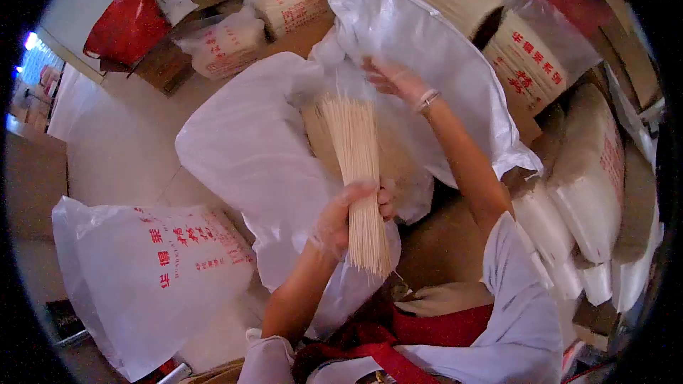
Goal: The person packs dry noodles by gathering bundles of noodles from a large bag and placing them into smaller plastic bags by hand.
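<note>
My left hand (pixel 348 217), in a clear plastic glove, is closed around the lower middle of a thick bundle of dry noodles (pixel 352 135), long, thin, straight and pale. The bundle slants above an open white sack (pixel 242 142). Inside the sack is a clear plastic bag (pixel 413 195), with more pale noodles (pixel 391 160) showing through it, partly hidden by the bundle. Above and right of the bundle's top end, my gloved right hand (pixel 397 80) has its fingers stretched out and apart. It holds nothing and is over the sack's raised far side.
At left lies a clear bag with red print (pixel 178 263). Filled noodle packs (pixel 530 60) stand at the upper right, and long filled bags (pixel 587 178) lean at the right. A red bag (pixel 131 21) and a cardboard box (pixel 163 67) are at the upper left.
</note>
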The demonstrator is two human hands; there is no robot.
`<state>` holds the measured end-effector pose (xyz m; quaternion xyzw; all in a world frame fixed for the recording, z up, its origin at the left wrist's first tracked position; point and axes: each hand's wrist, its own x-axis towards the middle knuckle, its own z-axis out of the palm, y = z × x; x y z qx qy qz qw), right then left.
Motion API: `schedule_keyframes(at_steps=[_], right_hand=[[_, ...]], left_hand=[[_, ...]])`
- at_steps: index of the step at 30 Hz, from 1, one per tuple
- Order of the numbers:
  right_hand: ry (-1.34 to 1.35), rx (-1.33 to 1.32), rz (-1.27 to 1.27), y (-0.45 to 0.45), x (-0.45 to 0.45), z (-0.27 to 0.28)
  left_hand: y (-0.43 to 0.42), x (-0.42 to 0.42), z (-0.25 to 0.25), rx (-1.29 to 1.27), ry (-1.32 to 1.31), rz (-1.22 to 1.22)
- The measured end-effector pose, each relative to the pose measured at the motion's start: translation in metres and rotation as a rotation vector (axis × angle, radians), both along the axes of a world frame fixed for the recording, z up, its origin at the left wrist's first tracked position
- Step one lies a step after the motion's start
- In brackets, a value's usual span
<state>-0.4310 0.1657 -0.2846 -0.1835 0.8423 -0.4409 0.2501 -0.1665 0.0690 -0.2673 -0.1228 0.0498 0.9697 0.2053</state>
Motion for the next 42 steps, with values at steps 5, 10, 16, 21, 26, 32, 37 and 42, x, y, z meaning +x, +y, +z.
schedule_keyframes(at_steps=[5, 10, 16, 21, 26, 32, 37, 42], right_hand=[[-0.469, -0.734, 0.148, -0.033, 0.004, 0.009], [-0.672, -0.693, 0.52, -0.033, 0.006, -0.001], [-0.681, -0.684, 0.606, -0.029, 0.014, -0.001], [-0.888, -0.918, 0.499, -0.03, -0.004, -0.01], [-0.335, -0.49, 0.823, -0.03, 0.0, -0.02], [-0.753, -0.613, 0.102, -0.016, -0.021, -0.018], [-0.981, -0.631, -0.312, 0.031, -0.021, -0.057], [-0.855, -0.51, 0.237, 0.031, 0.102, -0.012]], left_hand=[[0.01, -0.009, -0.008, -0.085, 0.087, -0.065], [0.015, -0.009, -0.006, -0.084, 0.067, -0.034], [0.017, -0.014, -0.01, -0.042, 0.057, -0.033], [0.014, -0.017, -0.012, -0.07, 0.104, -0.05], [0.014, -0.019, -0.016, -0.051, 0.096, -0.044], [0.011, -0.018, -0.012, -0.077, 0.051, -0.042], [0.003, -0.026, -0.007, -0.202, 0.038, 0.022], [-0.001, -0.044, -0.006, -0.288, 0.105, -0.029]])
